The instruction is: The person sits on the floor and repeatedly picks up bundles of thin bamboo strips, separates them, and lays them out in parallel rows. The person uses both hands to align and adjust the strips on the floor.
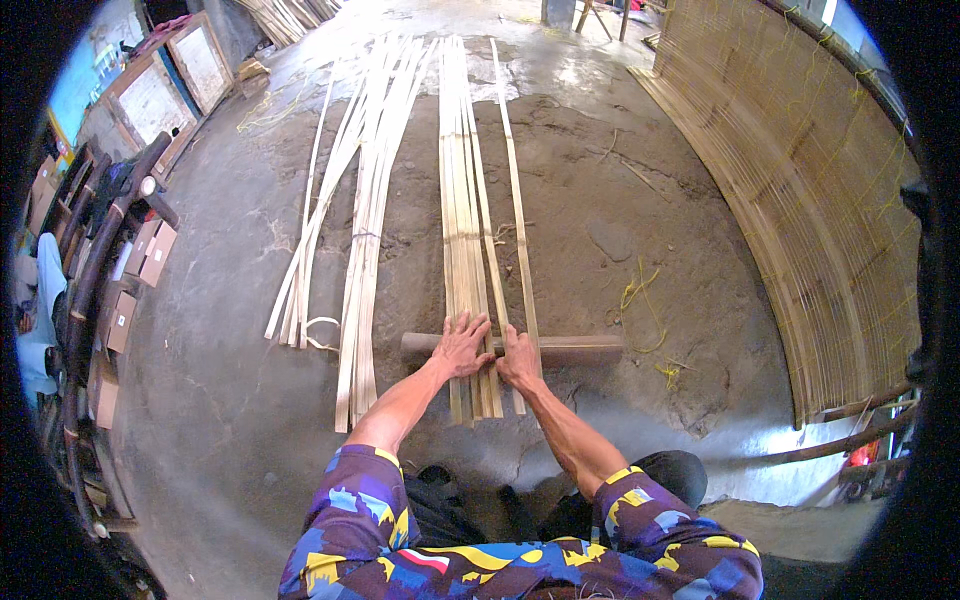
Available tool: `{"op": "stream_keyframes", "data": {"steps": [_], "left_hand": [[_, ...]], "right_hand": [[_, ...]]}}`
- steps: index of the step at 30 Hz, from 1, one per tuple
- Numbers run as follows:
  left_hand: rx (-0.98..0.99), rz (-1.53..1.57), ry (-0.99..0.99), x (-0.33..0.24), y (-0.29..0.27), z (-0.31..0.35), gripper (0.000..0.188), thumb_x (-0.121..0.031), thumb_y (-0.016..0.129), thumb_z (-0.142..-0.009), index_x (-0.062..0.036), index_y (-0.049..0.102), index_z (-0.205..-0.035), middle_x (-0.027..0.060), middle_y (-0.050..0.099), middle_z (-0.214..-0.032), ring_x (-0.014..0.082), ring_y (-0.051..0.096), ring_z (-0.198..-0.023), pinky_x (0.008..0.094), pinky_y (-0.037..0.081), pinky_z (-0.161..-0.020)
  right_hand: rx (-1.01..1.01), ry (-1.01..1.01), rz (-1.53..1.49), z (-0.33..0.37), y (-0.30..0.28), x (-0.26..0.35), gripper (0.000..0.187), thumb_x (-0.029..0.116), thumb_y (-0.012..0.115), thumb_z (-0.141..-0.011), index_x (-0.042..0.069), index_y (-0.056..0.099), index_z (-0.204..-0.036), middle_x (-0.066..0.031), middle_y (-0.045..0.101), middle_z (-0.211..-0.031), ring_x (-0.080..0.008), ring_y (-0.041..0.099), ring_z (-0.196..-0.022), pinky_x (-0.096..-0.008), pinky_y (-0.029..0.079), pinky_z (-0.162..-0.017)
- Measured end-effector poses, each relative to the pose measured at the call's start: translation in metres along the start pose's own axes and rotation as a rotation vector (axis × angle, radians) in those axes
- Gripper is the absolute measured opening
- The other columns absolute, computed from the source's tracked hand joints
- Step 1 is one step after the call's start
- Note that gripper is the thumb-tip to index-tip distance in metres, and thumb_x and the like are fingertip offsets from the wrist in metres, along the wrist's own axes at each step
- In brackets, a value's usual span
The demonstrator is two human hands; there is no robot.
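Long, pale bamboo strips lie side by side on the floor in front of me. Their near ends cross a brown log or pipe. My left hand rests flat on top of these strips, fingers stretched forward and slightly apart. Right beside it, my right hand is curled closed around a single bamboo strip at the row's right edge. What the fingertips of that hand touch underneath is hidden. Another lone strip runs just past the right hand, apart from the row.
A looser bundle of strips lies on the floor to the left. A large woven bamboo screen leans along the right side, with yellow twine near it. Cardboard boxes and a dark bamboo frame stand at left.
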State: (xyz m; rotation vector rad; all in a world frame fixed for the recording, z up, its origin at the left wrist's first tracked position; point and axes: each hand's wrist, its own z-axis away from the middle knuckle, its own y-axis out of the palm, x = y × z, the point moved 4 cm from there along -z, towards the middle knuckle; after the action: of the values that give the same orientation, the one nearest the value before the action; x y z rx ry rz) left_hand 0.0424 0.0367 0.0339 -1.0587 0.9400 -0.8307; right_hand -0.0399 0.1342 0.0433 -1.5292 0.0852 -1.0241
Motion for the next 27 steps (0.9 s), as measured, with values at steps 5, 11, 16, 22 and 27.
{"op": "stream_keyframes", "data": {"steps": [5, 11, 16, 22, 27], "left_hand": [[0.013, 0.002, 0.030, 0.003, 0.000, 0.001, 0.067, -0.049, 0.042, -0.079, -0.0107, 0.024, -0.130, 0.0033, 0.015, -0.139, 0.0306, 0.009, -0.128, 0.0540, 0.011, -0.100], [-0.026, -0.052, -0.067, -0.011, -0.006, -0.005, 0.071, -0.047, 0.046, -0.078, -0.0058, 0.023, -0.130, 0.0101, 0.018, -0.137, 0.0323, 0.012, -0.127, 0.0566, 0.010, -0.099], [-0.023, 0.144, -0.084, -0.083, -0.001, -0.035, 0.083, -0.048, 0.054, -0.073, 0.0031, 0.019, -0.129, 0.0205, 0.019, -0.135, 0.0360, 0.014, -0.126, 0.0559, 0.008, -0.098], [0.169, 0.149, -0.105, -0.112, 0.031, -0.055, 0.104, -0.042, 0.068, -0.064, 0.0121, 0.006, -0.127, 0.0312, 0.004, -0.133, 0.0421, 0.008, -0.125, 0.0529, 0.007, -0.101], [0.107, 0.162, -0.059, -0.088, 0.029, -0.055, 0.105, -0.042, 0.069, -0.062, 0.0113, 0.007, -0.128, 0.0310, 0.003, -0.134, 0.0408, 0.006, -0.126, 0.0509, 0.007, -0.101]], "right_hand": [[-0.330, 0.105, -0.544, -0.021, -0.045, 0.017, 0.044, 0.008, 0.052, -0.073, -0.001, 0.043, -0.115, -0.0223, 0.050, -0.109, -0.0330, 0.049, -0.103, -0.0357, 0.040, -0.086], [-0.433, -0.077, -0.211, -0.063, -0.099, -0.038, 0.034, 0.012, 0.045, -0.075, 0.001, 0.049, -0.106, -0.0249, 0.057, -0.075, -0.0378, 0.057, -0.067, -0.0446, 0.045, -0.059], [-0.328, 0.031, -0.156, -0.052, -0.102, -0.090, 0.027, 0.013, 0.046, -0.073, 0.003, 0.052, -0.097, -0.0228, 0.057, -0.072, -0.0384, 0.056, -0.065, -0.0433, 0.045, -0.058], [-0.380, 0.126, -0.346, -0.042, -0.107, -0.096, 0.033, 0.015, 0.049, -0.072, 0.006, 0.051, -0.104, -0.0212, 0.057, -0.080, -0.0358, 0.056, -0.074, -0.0415, 0.045, -0.065], [-0.356, 0.056, -0.290, -0.043, -0.097, -0.111, 0.037, 0.017, 0.050, -0.073, 0.008, 0.049, -0.109, -0.0219, 0.058, -0.083, -0.0367, 0.056, -0.074, -0.0417, 0.045, -0.065]]}}
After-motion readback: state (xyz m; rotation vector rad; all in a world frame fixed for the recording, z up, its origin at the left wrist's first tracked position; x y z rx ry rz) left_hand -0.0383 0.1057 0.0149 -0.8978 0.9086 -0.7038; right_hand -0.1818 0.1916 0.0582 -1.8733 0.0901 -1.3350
